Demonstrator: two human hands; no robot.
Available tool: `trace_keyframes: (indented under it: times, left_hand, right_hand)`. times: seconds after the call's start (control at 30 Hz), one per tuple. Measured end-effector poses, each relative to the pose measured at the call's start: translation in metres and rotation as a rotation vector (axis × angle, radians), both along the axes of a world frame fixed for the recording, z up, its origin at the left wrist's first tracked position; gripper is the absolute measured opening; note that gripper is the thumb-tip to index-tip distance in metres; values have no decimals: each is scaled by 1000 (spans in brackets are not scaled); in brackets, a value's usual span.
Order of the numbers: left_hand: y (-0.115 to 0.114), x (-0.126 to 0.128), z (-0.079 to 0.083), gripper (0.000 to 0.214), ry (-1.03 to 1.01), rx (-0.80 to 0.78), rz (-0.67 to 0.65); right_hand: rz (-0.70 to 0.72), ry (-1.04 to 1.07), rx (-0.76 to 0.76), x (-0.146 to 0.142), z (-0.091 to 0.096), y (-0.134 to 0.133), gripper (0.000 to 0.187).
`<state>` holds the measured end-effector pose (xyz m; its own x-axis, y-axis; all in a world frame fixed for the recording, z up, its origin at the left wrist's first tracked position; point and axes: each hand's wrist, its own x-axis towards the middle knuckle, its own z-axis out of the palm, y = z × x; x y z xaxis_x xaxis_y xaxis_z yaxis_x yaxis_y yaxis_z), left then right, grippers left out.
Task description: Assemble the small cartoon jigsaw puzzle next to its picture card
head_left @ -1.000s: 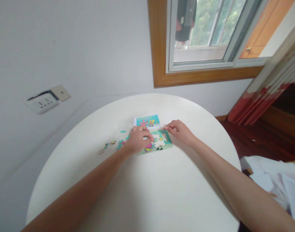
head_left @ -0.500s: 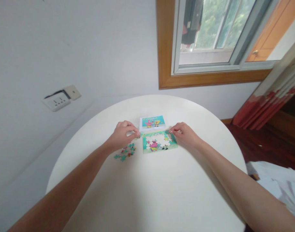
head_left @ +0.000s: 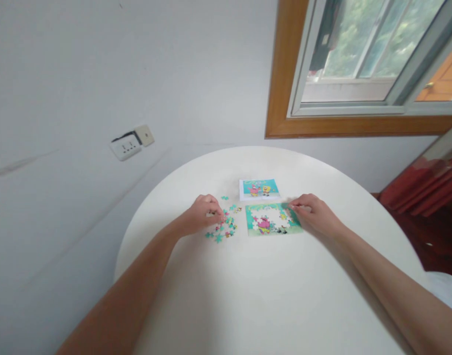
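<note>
My left hand [head_left: 208, 216] is closed in a pinch above a pile of loose jigsaw pieces [head_left: 230, 227], fingertips at the pile's upper left. Whatever lies between those fingers is too small to make out. A partly filled jigsaw puzzle [head_left: 254, 230] lies flat to the right of the pile, with a white gap in its middle and cartoon figures along the bottom. At its upper right edge, my right hand [head_left: 314, 213] pinches with thumb and forefinger, covering that corner. Just behind the puzzle is a white-edged picture [head_left: 260, 188] with a pink and a yellow cartoon figure.
Everything lies on a round white table [head_left: 248, 286] against a pale wall. A stray green piece [head_left: 225, 197] sits behind the pile. A wall socket [head_left: 126, 147] is at left, a wood-framed window [head_left: 285, 125] at upper right, and a red curtain [head_left: 418, 182] at right.
My left hand has drawn back from beside the puzzle's upper left to over the loose pieces. My right hand stays at the puzzle's right edge. The whole view has shifted left.
</note>
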<state>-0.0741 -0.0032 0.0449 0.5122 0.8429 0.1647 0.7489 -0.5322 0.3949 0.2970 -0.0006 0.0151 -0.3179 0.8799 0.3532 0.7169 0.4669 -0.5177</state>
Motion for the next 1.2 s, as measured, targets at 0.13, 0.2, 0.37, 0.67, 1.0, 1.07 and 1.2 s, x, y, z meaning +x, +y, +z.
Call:
trace_keyframes:
  times: [0.13,0.2,0.37,0.67,1.0,1.07,1.2]
  left_hand:
    - [-4,5,-6,16,41,8,-70]
    - [-4,5,-9,14,44,37,-61]
    - [-1,0,-7,13,36,95,10]
    - [4,-8,-10,22,-6,235,147]
    - [0,6,-9,22,-31,225,99]
    - [-1,12,-14,20,-30,224,86]
    - [-3,23,-23,17,-23,229,79]
  right_hand:
    - [-16,-3,-14,-3,-2,-2,28]
    - [-17,-8,-20,-4,-3,-3,28]
    - [-31,-9,0,-3,-6,-3,28]
    - [-22,4,13,-5,-7,-4,27]
    - [37,-20,67,-19,2,-2,26]
    - [146,-83,80,-39,8,4,26]
    - [353,-247,87,-91,19,19,24]
